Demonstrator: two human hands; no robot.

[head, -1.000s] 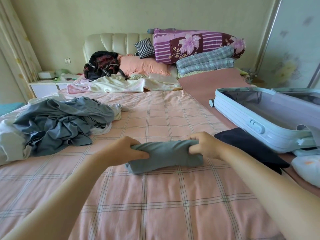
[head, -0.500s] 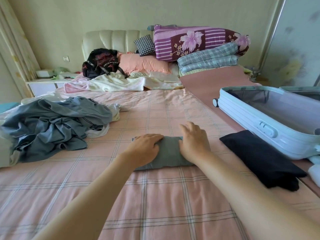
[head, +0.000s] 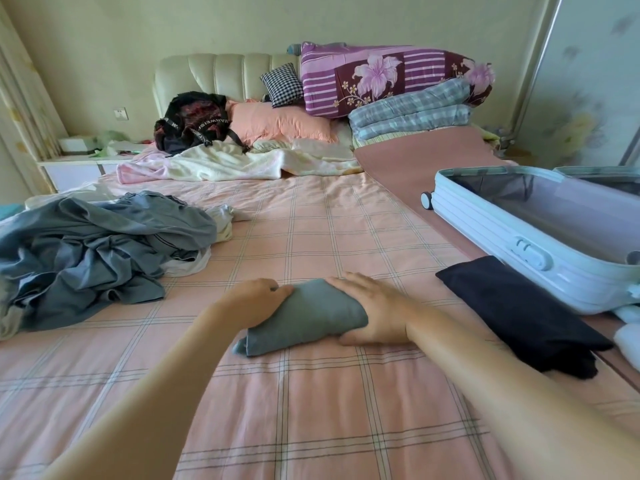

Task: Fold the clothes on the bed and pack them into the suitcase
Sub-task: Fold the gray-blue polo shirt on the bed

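A small folded grey garment (head: pixel 308 317) lies on the pink checked bed sheet (head: pixel 311 410) in front of me. My left hand (head: pixel 256 301) curls its fingers round the garment's far left edge. Against its right end rests my right hand (head: pixel 374 311), fingers straight and thumb spread on the sheet. A folded black garment (head: pixel 519 320) lies to the right, beside the open pale blue suitcase (head: pixel 502 237) on the bed's right side. An unfolded heap of grey and white clothes (head: pixel 97 251) sits at the left.
Pillows, a purple floral quilt (head: pixel 388 79), folded plaid blankets and a black bag (head: pixel 194 121) crowd the headboard end. A crumpled cream blanket (head: pixel 235 164) lies below them. White items (head: pixel 628 327) lie at the right edge by the suitcase. A nightstand (head: pixel 76 164) stands far left.
The grey garment went from held up between both hands to pressed flat on the sheet. Now my hands have slid apart to its two ends and it sits turned at an angle.
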